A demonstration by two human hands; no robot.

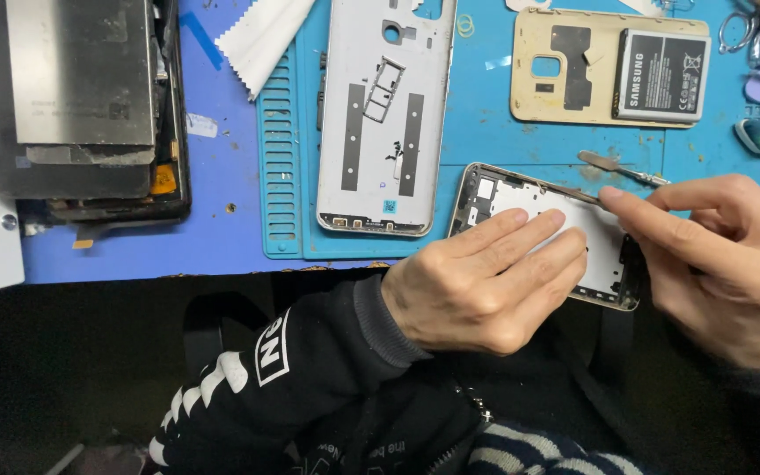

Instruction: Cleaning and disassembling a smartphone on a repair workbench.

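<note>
While a dismantled tablet (90, 105) lies at the far left on the blue bench, a white cloth (261, 35) and a silver back cover (386, 114) rest on the teal mat (279, 149). Nearer the front edge, the left hand (485, 286) lies flat with fingers together, pressing on the opened phone (503, 198). Beyond it sit a gold frame (565, 66) and a battery (661, 75), with a metal spudger (617, 167) loose on the mat. At the right, the right hand (714, 255) pinches a thin tool (569, 192) against the phone's upper edge. That phone looks light, stiff and fragile; it seems best held by its rim.
</note>
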